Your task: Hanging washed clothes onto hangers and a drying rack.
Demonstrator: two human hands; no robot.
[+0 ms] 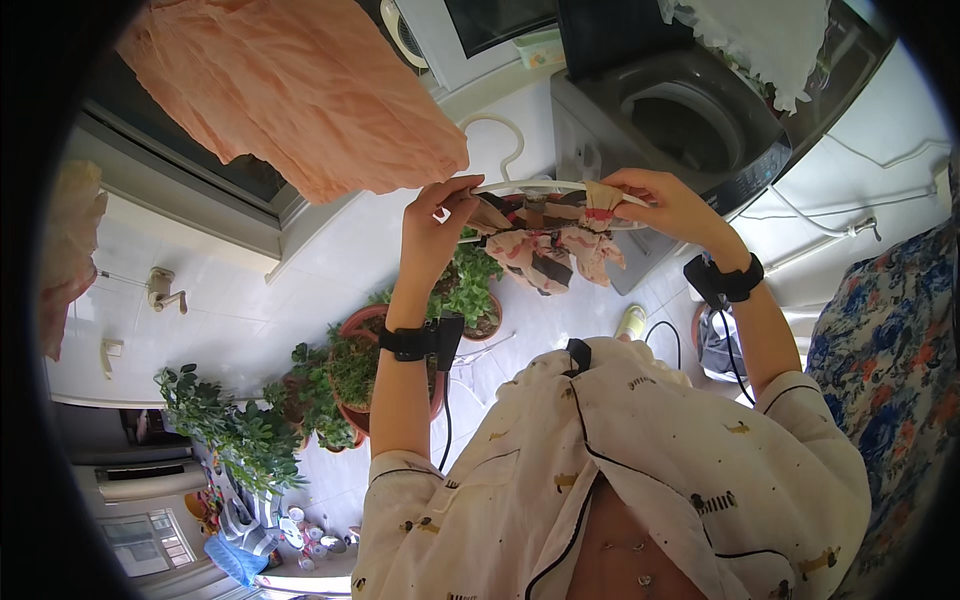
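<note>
A white clothes hanger [534, 184] is held up in front of me, its hook upward. From it hangs a small checked garment [541, 259] in beige, brown and red, partly bunched up. My left hand [441, 217] grips the hanger's left end and the cloth beside it. On the other side, my right hand [664, 204] has its fingers around the hanger's right end, next to a beige strap of cloth [601, 199] looped over the bar. The fingers partly hide both ends of the hanger.
An orange cloth [300, 97] hangs at upper left, close to the hanger. Beyond my right hand stands a top-loading washing machine [675, 124] with its lid up. Potted plants [352, 375] stand on the floor at left. Floral fabric [885, 337] hangs at right.
</note>
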